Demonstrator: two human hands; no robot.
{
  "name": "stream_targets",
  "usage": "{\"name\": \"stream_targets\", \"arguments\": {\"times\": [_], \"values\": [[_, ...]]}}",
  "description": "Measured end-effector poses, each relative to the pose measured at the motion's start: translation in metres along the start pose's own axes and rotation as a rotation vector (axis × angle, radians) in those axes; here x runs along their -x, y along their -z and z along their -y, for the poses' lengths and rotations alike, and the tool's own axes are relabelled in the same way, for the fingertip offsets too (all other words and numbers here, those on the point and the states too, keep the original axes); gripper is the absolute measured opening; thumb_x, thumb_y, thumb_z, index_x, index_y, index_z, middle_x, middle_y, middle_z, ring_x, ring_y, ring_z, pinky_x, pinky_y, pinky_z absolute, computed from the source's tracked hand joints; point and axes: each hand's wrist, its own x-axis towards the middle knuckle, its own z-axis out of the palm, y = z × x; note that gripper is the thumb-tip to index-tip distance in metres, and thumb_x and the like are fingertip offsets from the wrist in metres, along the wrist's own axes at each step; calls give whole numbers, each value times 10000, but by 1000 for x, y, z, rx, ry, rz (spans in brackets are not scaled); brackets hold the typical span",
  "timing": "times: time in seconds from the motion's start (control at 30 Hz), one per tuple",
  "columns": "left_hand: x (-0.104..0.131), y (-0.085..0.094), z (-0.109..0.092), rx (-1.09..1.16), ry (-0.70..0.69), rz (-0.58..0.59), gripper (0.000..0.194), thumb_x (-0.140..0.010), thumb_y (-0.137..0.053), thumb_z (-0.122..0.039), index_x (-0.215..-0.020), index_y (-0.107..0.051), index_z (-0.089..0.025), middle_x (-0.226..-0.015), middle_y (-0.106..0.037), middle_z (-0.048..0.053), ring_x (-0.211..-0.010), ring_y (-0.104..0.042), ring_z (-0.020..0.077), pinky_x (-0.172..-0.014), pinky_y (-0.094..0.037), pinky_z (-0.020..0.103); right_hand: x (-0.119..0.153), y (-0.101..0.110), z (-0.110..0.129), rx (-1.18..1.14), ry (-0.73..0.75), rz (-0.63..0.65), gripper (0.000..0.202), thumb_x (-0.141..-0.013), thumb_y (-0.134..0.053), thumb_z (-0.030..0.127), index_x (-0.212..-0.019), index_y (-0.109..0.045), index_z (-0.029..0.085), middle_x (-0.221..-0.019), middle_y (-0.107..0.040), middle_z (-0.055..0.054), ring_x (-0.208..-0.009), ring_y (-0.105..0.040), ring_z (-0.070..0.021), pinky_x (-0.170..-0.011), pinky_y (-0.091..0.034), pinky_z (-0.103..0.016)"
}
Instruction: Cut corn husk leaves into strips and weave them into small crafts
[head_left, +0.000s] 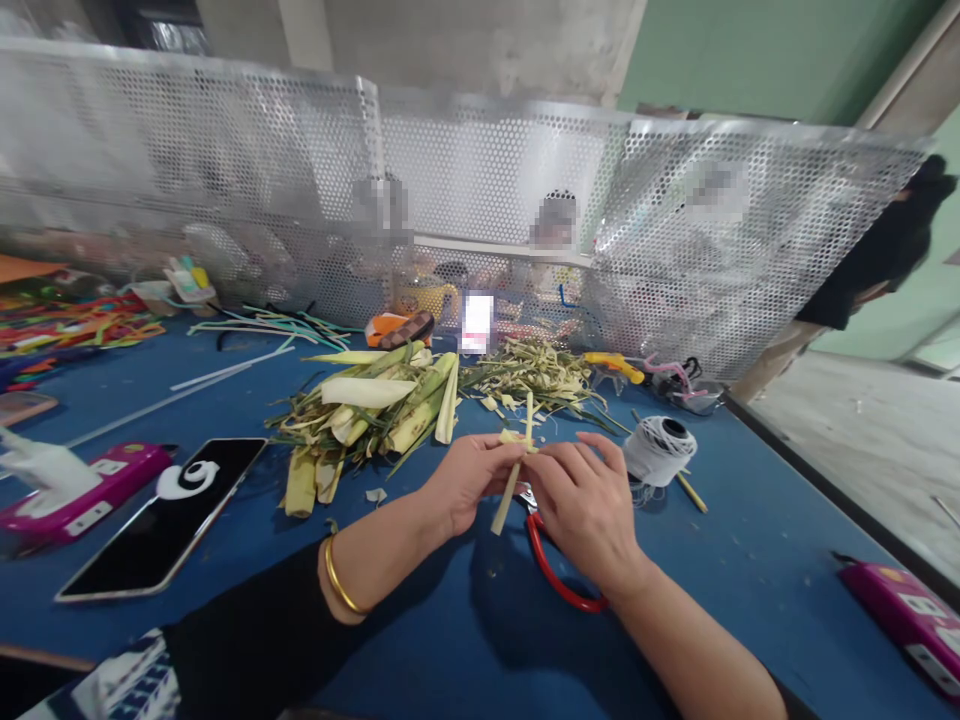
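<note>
Closest, at the bottom edge, a black sleeve (247, 640) on the left arm and a gold bangle (341, 582) round the wrist. To the right, a magenta power strip (904, 615) lying on the blue worktop (739, 570); to the left, a dark phone (161, 535) lying face up, and just beside it a second magenta power strip (124, 475) with a white plug (49, 470) on it. In between, red-handled scissors (544, 562), partly hidden by the right hand (589, 500); cannot tell whether touching it or only below.

Just ahead, the left hand (469, 485), thumb and forefinger pinched together on a pale strip of husk (507, 503) above the worktop, with one end pointing up past the fingertips and another slanting down between the hands. Cannot tell one folded strip from several crossed ones. On the opposite side, the right hand's fingers (555, 470) bent inward, forefinger tip at the same strip, thumb out of sight; hard to tell how tightly closed.

Near the right hand, a spool of white thread (652, 462). Beyond the left hand, a heap of husks (367, 395); next to it, shredded husk (532, 370). Farther back, a checked pouch (409, 330), a bright screen (477, 318) and a yellow tool (615, 365). Behind everything on the worktop, a perforated metal partition (480, 160); beyond, blurred people (556, 225) and a green wall (750, 60).
</note>
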Motion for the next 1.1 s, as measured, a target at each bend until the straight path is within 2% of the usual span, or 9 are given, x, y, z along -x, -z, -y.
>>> {"name": "stream_targets", "arguments": {"times": [0.17, 0.23, 0.3, 0.4, 0.5, 0.6, 0.8, 0.97, 1.1], "values": [[0, -1, 1, -21, -31, -32, 180, -576, -791, -248, -673, -701, -126, -656, -646, 16, -578, -544, 83, -548, -421, 193, -2, -2, 3, -20, 289, 167, 194, -895, -492, 90, -927, -656, 190, -914, -657, -59, -922, -572, -208, -1000, -361, -392], [1, -2, 1, -31, -17, -15, 224, -569, -794, -255, -740, -725, -127, -696, -660, 22, -596, -554, 87, -546, -418, 191, 0, -4, 4, -51, 291, 141, 197, -897, -484, 85, -874, -652, 187, -886, -659, -55, -918, -581, -205, -1008, -358, -397], [2, -3, 0, -50, -18, -9, 268, -562, -803, -253, -791, -735, -131, -709, -665, 21, -602, -564, 88, -573, -440, 198, 2, -5, 3, -152, 168, 55, 222, -909, -460, 88, -863, -647, 199, -880, -665, -49, -879, -592, -190, -957, -394, -390], [3, -3, -1, -99, -29, -8, 272, -584, -801, -249, -825, -739, -137, -692, -671, 20, -615, -597, 103, -656, -491, 233, 4, -8, -1, -374, -215, -75, 174, -919, -486, 181, -832, -633, 215, -888, -665, -58, -851, -609, -191, -814, -458, -359], [3, -3, -2, -140, -33, 7, 238, -639, -765, -257, -845, -745, -141, -717, -699, 42, -643, -631, 124, -704, -512, 263, 5, -13, -6, -634, -622, -8, 186, -893, -534, 308, -752, -602, 210, -764, -654, -44, -727, -619, -191, -671, -480, -323], [3, -3, -1, -171, -33, 28, 243, -665, -748, -275, -869, -750, -143, -751, -716, 55, -674, -649, 138, -717, -512, 268, 6, -20, -11, -882, -896, 117, 230, -842, -581, 399, -729, -598, 199, -618, -623, -3, -557, -580, -167, -543, -458, -291], [3, -4, 5, -252, -113, 13, 250, -678, -749, -311, -867, -756, -147, -811, -723, 50, -763, -647, 157, -733, -504, 270, 3, -24, -6, -1191, -1080, 39, 295, -702, -714, 461, -681, -586, 195, -558, -602, 18, -496, -556, -150, -493, -462, -280], [-1, -1, 6, -240, -113, -114, 222, -686, -715, -257, -875, -750, -145, -695, -691, 27, -612, -587, 113, -574, -424, 214, 0, -20, 6, -1315, -1255, 60, 352, -655, -741, 484, -744, -550, 202, -634, -679, -18, -479, -589, -162, -486, -474, -292], [-7, 2, 3, -117, -60, -225, 276, -645, -713, -231, -908, -734, -151, -686, -681, 23, -587, -587, 98, -518, -342, 196, 3, -17, 8, -1223, -1072, 76, 212, -811, -593, 416, -813, -503, 224, -724, -702, -24, -530, -627, -169, -549, -511, -304]]}}
